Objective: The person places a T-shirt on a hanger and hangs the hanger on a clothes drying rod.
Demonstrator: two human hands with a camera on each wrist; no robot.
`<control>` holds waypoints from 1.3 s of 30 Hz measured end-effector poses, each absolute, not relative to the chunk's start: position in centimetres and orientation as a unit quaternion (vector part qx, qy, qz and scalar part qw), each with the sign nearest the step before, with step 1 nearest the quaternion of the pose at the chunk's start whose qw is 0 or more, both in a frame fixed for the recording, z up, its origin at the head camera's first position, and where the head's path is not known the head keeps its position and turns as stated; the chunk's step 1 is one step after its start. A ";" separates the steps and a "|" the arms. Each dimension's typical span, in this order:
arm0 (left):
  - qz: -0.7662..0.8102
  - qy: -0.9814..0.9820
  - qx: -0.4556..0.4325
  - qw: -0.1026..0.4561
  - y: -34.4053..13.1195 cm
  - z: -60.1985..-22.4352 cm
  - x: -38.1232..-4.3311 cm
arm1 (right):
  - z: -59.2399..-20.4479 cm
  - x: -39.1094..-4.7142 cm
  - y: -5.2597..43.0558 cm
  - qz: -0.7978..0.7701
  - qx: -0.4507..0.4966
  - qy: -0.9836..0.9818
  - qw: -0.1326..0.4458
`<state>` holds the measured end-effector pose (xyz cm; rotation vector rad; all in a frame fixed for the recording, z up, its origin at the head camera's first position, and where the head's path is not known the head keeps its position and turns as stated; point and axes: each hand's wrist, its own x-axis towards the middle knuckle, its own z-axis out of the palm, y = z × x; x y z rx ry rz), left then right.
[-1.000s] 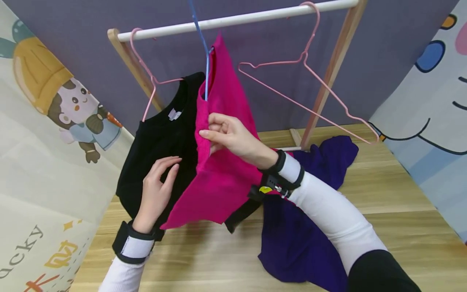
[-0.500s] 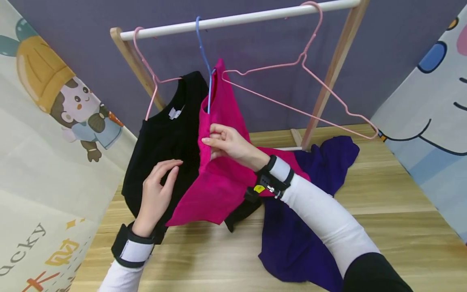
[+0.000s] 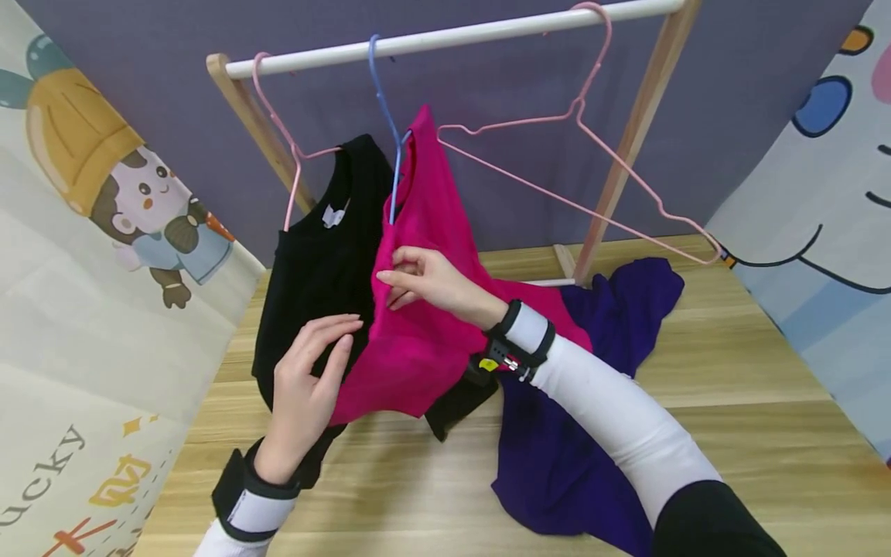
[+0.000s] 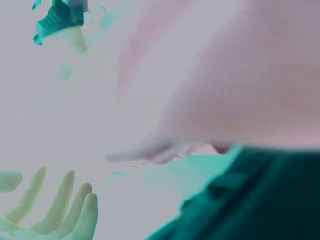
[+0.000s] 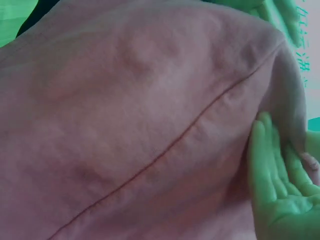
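A bright pink top (image 3: 445,333) hangs on a blue hanger (image 3: 384,97), whose hook sits over the white rail. My right hand (image 3: 438,286) pinches the top's near edge just below the hanger's lower arm; in the right wrist view its fingers (image 5: 267,165) lie against the cloth. My left hand (image 3: 309,387) is at the lower left, fingers nearly straight, in front of a black top (image 3: 313,278) and beside the pink cloth. Whether it touches either cannot be told. The left wrist view is washed out, with fingers (image 4: 65,200) at its lower left.
The black top hangs from a pink hanger (image 3: 278,124) at the rail's (image 3: 480,32) left end. Another pink hanger (image 3: 585,116) holds no garment at the right. A dark purple garment (image 3: 557,456) lies on the wooden table (image 3: 738,433). Printed cloths stand at both sides.
The blue hanger's hook has come down from above the rail onto it, and the pink top has lowered with my right hand. My left hand has shifted slightly right and down.
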<state>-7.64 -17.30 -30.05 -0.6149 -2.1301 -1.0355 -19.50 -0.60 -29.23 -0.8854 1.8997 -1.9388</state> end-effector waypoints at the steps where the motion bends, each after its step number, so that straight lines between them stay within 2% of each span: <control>1: -0.401 -0.813 -0.246 0.343 -17.0 -30.0 -7.4 | -29.5 -19.5 -0.6 -0.662 -0.318 0.665 0.135; 7: -0.413 -0.808 -0.282 0.312 -14.9 -31.0 -6.6 | -32.1 -19.5 -0.1 -0.592 -0.365 0.709 0.116; 12: -0.436 -0.822 -0.269 0.249 -13.7 -33.0 -7.4 | -34.6 -19.4 1.3 -0.568 -0.348 0.736 0.121; 16: -0.451 -0.828 -0.248 0.221 -13.1 -34.7 -8.4 | -36.3 -19.1 3.3 -0.536 -0.332 0.766 0.124; 28: -0.494 -0.821 -0.198 0.206 -11.7 -38.1 -9.8 | -39.9 -17.0 12.2 -0.459 -0.338 0.812 0.126; 32: -0.498 -0.822 -0.192 0.199 -11.5 -38.6 -10.0 | -40.8 -15.5 14.9 -0.441 -0.334 0.824 0.122; 39: -0.504 -0.824 -0.181 0.183 -11.3 -39.1 -10.3 | -42.1 -12.2 17.4 -0.402 -0.343 0.835 0.154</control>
